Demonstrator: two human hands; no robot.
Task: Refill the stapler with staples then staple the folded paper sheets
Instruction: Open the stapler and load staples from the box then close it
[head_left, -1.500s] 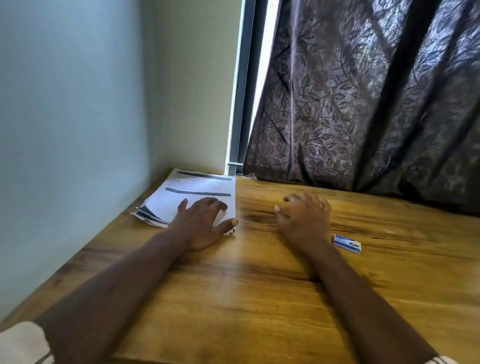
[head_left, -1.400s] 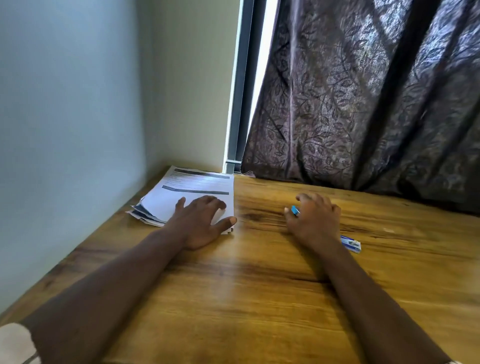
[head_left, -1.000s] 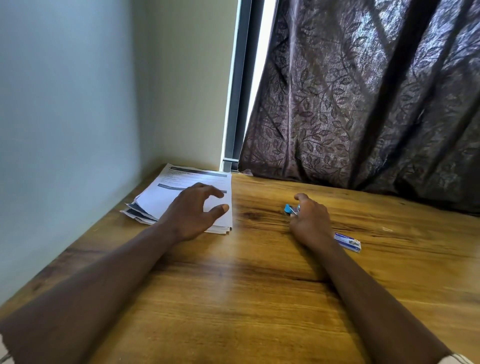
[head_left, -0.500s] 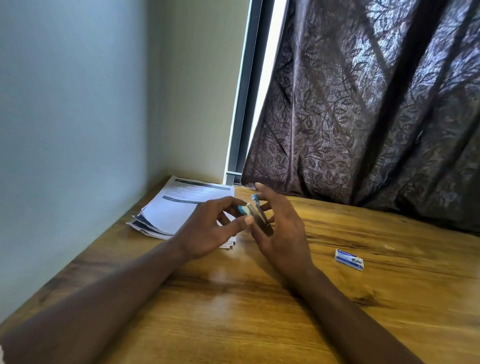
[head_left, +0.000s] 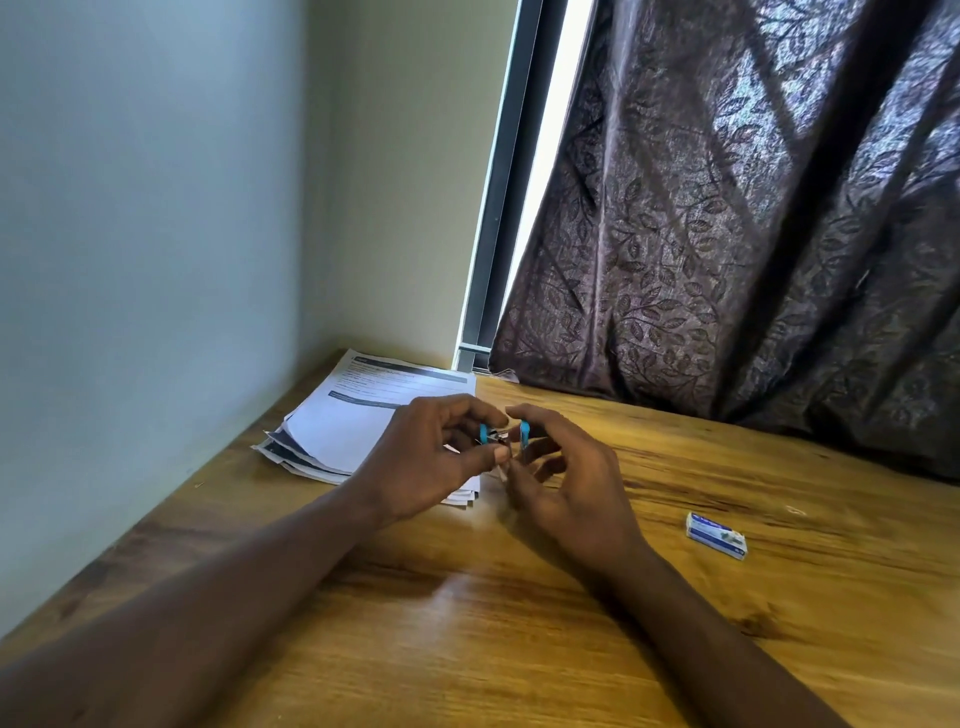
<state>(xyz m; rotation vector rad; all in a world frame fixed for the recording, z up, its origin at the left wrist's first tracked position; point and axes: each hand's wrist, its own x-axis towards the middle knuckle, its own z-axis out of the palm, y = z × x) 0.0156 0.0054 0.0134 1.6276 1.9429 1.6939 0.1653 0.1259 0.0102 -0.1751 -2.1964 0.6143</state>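
The bench (head_left: 519, 649) was warm brown wood with dark streaked grain, its smooth top carrying a soft sheen near the middle. The stack of white printed paper sheets (head_left: 358, 421) at far left looked matt and thin, edges fanned. The small stapler (head_left: 501, 441) showed bright blue plastic ends and dull grey metal. The little white-and-blue staple box (head_left: 717, 535) at right looked like glossy card. The dark brown curtain (head_left: 753, 208) was shiny cloth with an embossed leaf pattern.
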